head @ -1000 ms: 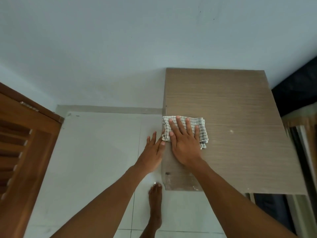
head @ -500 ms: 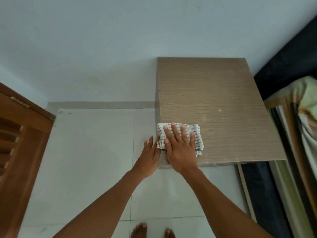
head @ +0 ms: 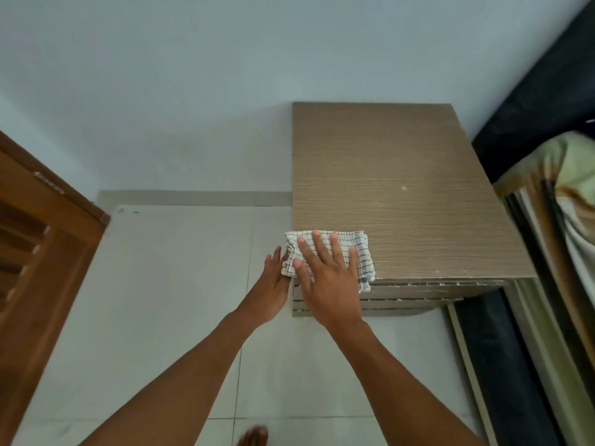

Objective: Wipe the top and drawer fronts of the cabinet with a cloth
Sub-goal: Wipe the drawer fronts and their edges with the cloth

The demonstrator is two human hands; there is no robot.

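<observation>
A low cabinet (head: pixel 402 188) with a brown wood-grain top stands against the pale wall; thin slivers of its drawer fronts (head: pixel 418 296) show below the front edge. A white checked cloth (head: pixel 357 249) lies folded on the top's front left corner, hanging slightly over both edges. My right hand (head: pixel 325 278) presses flat on the cloth with fingers spread. My left hand (head: pixel 273 284) rests against the cabinet's left side, its fingertips touching the cloth's hanging edge.
A brown louvered wooden door (head: pixel 35 252) stands at the left. A bed with dark frame (head: pixel 515 365) and patterned bedding (head: pixel 566 194) flanks the cabinet's right side. White floor tiles (head: pixel 161 300) lie in front, with my toes (head: pixel 254 437) at the bottom edge.
My right hand has drawn the cloth along the left edge toward the front corner. The view has pulled back, so the drawer fronts now show.
</observation>
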